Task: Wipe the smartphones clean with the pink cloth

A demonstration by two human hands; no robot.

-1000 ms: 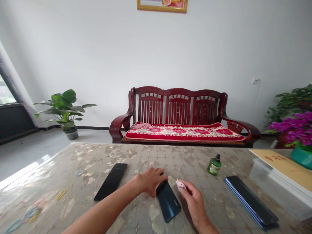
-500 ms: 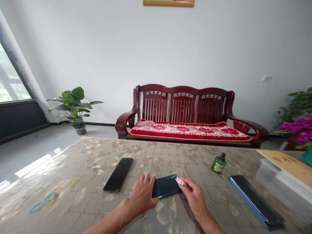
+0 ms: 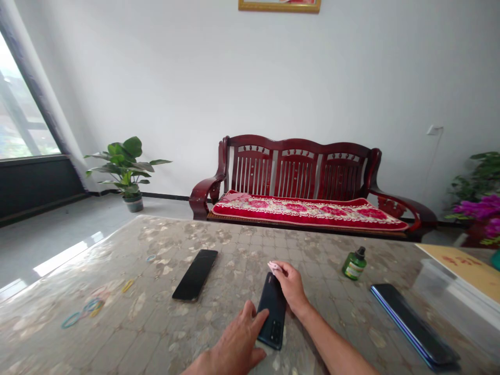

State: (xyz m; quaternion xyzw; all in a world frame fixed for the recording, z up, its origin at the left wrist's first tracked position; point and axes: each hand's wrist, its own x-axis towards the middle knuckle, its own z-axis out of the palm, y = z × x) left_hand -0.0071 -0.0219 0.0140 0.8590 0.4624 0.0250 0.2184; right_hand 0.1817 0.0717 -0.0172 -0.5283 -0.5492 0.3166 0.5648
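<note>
Dark and glossy, the phone (image 3: 272, 311) lies flat on the surface (image 3: 156, 312), back side up, with its camera block at the near end. It is a thin slab with rounded corners, and it points away from the person. The left hand (image 3: 234, 349) rests at the near end, fingers spread and laid flat, the fingertips pressing on the left edge of the phone; it does not close around it. The right hand (image 3: 289, 284) is at the far end, on the right side of the phone. Its fingers are pinched together on a small pink cloth (image 3: 274, 267), which sits at the top corner of the phone. I cannot tell if the cloth really touches the phone.

A clear shiny sheet covers the surface, and under it is a beige pattern of squares with pale patches. To the left, well apart, lies a second black phone (image 3: 195, 274), also flat. To the right stands a little green bottle (image 3: 354, 264) with a black cap, round and upright. Further right, near the edge, lies a long phone with a blue rim (image 3: 414, 325). Thin coloured rubber bands (image 3: 84, 311) lie loose at the far left of the surface.
</note>
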